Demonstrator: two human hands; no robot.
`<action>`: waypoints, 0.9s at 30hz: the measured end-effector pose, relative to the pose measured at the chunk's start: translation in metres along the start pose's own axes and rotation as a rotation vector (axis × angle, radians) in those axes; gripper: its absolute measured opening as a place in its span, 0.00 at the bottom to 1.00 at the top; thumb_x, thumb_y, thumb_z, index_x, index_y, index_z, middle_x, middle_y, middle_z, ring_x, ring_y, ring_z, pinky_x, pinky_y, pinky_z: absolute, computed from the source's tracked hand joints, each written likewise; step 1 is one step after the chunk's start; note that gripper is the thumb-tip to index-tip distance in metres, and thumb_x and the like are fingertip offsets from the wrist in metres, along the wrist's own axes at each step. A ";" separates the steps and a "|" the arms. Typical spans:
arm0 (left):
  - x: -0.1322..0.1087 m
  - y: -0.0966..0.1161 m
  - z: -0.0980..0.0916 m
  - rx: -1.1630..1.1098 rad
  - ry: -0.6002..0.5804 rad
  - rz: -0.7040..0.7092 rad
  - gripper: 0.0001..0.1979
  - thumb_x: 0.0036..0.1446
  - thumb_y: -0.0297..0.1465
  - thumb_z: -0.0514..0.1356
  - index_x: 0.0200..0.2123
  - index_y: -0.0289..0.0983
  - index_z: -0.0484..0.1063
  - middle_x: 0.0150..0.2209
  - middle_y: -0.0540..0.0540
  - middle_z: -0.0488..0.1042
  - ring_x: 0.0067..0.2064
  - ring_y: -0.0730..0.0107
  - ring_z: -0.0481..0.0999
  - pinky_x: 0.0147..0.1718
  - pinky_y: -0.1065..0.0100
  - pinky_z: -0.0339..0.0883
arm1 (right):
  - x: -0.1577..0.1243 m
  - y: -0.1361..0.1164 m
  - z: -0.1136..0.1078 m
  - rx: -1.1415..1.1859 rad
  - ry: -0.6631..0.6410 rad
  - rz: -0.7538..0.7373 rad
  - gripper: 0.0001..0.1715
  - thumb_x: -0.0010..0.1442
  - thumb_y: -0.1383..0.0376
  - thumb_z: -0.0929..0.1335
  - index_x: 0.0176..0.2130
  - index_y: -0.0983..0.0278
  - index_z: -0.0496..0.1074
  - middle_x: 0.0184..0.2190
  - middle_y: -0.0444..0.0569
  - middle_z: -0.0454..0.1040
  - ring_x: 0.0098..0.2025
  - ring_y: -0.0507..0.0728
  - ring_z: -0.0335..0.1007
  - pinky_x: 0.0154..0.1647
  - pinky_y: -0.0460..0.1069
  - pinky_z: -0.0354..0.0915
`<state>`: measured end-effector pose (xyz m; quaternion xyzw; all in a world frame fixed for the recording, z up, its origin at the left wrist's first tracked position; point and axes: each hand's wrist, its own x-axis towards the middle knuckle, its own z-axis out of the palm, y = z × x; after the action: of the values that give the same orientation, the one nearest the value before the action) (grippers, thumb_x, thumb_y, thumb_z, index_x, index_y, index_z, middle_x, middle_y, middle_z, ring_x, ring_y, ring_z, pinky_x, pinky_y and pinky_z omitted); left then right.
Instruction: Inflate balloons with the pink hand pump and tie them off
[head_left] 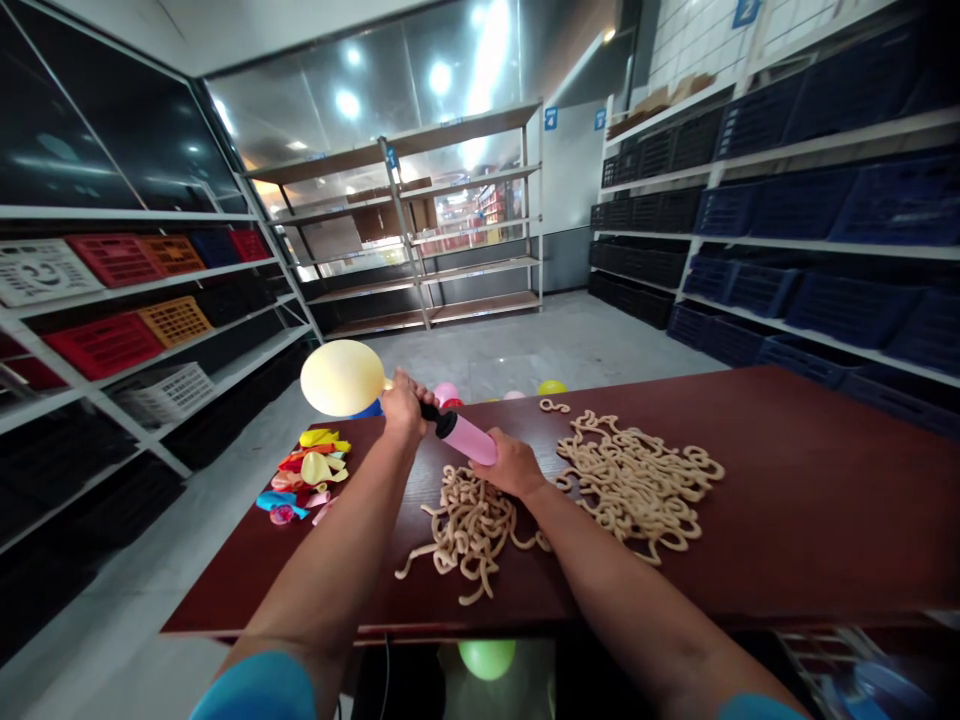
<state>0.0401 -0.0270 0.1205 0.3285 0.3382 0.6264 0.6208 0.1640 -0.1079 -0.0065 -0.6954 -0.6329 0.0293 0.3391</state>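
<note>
A pink balloon pump [466, 436] with a black nozzle end is held between my two hands above the dark red table [787, 480]. My left hand [406, 402] is closed round the nozzle end, where the neck of an inflated pale yellow balloon [343, 378] meets it. My right hand [511, 464] is wrapped round the other end of the pump. Below the pump lies a heap of beige curly cords [469, 530]. To the left rests a small pile of uninflated balloons [311, 465] in yellow, orange, red, pink and blue.
A larger heap of beige curly cords [637, 480] spreads over the table's right half. Inflated balloons, including a yellow one [552, 387], show past the far edge; a green balloon [487, 658] is under the near edge. Shelves with crates [112, 265] stand left and right.
</note>
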 end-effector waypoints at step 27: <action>-0.007 -0.001 0.007 0.005 -0.019 0.013 0.22 0.55 0.43 0.52 0.18 0.39 0.46 0.12 0.56 0.48 0.12 0.77 0.54 0.13 0.71 0.54 | 0.000 0.005 0.002 0.030 0.019 -0.004 0.23 0.46 0.52 0.69 0.39 0.61 0.64 0.33 0.47 0.73 0.34 0.57 0.70 0.31 0.47 0.57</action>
<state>0.0461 -0.0338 0.1238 0.3381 0.3317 0.6265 0.6190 0.1670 -0.1067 -0.0107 -0.6892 -0.6305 0.0316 0.3558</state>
